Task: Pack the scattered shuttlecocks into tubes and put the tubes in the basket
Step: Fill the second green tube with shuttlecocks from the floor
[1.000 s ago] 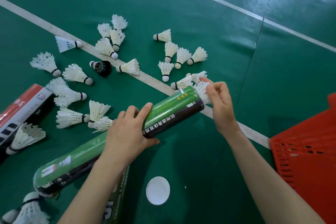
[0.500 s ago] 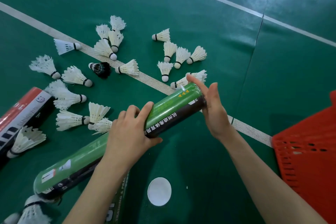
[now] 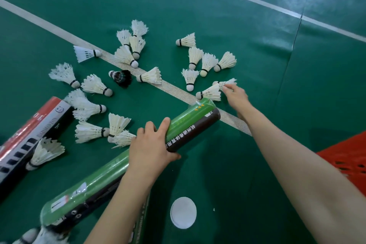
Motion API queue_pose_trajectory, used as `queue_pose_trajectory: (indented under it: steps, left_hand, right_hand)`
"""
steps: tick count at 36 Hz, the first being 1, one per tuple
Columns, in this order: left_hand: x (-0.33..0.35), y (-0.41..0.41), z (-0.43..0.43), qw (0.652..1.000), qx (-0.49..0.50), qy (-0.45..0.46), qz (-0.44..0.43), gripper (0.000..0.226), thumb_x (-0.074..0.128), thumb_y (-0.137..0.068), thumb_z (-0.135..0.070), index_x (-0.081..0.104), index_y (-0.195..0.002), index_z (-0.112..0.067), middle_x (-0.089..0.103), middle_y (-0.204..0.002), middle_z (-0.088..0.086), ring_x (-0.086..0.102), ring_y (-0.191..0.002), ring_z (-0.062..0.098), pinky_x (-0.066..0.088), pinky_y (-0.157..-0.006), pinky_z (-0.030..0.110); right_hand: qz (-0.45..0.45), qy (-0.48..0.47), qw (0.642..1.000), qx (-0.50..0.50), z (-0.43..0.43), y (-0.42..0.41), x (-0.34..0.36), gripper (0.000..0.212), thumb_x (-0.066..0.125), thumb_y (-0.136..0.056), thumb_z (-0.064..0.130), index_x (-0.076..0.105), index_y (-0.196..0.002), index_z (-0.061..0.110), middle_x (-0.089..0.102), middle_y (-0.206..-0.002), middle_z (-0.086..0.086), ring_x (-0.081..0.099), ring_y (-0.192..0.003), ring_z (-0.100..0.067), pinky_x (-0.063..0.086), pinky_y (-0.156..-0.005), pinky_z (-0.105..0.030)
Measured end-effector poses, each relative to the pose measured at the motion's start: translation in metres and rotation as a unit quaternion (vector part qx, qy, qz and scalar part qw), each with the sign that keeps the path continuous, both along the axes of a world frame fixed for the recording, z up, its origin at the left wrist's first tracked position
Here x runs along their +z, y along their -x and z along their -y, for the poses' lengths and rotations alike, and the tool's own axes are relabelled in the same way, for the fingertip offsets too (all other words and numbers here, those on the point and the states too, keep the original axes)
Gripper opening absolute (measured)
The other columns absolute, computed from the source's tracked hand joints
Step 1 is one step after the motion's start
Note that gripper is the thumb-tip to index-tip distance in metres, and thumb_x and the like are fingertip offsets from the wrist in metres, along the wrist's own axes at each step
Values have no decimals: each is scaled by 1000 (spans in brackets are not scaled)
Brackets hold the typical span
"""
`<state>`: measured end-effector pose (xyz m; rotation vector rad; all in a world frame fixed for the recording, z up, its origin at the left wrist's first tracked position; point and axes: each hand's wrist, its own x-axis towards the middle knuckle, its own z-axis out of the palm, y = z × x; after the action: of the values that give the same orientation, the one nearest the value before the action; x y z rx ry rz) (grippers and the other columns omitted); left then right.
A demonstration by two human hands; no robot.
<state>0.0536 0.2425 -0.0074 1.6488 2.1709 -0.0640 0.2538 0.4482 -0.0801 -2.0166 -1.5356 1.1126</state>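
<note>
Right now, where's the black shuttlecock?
Head view, left of centre: the black shuttlecock lies on the floor by the white court line, a white shuttlecock just right of it, beyond the left hand gripping the green tube.

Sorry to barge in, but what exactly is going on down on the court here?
A person is packing up. The left hand holds a green tube. The right hand reaches a white shuttlecock beside the tube's far end, fingertips on its feathers; whether the grip has closed is unclear. Many shuttlecocks lie scattered; a red basket waits at right.
</note>
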Motion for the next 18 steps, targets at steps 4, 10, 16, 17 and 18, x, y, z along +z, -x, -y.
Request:
queue_pose_trajectory:
  steps: [4,10,16,17,18]
  left_hand:
    - [-2,3,1,1000,7,0,5,102,70,-67,-64,14,-147,-35,40,-122,3,43,-113,24,40,-95,35]
    - [-4,8,3,1000,16,-8,-14,100,70,-69,-63,14,-147,-35,40,-121,3,44,-112,25,40,-94,35]
    - [-5,16,2,999,40,-8,-8,101,72,-67,-63,17,-147,-35,41,-122,4,44,-114,26,40,-94,36]
    - [-5,16,1,999,41,-10,-6,101,72,-66,-63,17,-147,-35,41,-122,4,45,-114,26,40,-94,36]
    - [-4,17,1,999,41,-12,-2,101,72,-66,-63,17,-147,-35,41,-122,4,45,-114,26,40,-94,36]
  right_hand:
    - [-71,36,997,5,5,5,-5,38,48,-97,27,54,-133,17,51,-131,-1,45,-122,-20,34,-102,-31]
    - [-81,-152,973,-152,28,-3,6,24,55,-95,20,66,-114,11,64,-112,1,54,-103,-11,35,-84,-15]
    - [-139,-254,951,-108,71,-4,32,4,68,-88,23,65,-91,22,67,-99,4,59,-96,-11,46,-92,-25]
    - [-165,-256,948,-95,78,-2,37,4,69,-88,22,65,-89,24,67,-95,4,60,-92,-12,48,-90,-28]
    - [-202,-249,943,-87,82,0,40,4,69,-87,20,66,-89,23,67,-91,4,60,-86,-12,50,-86,-30]
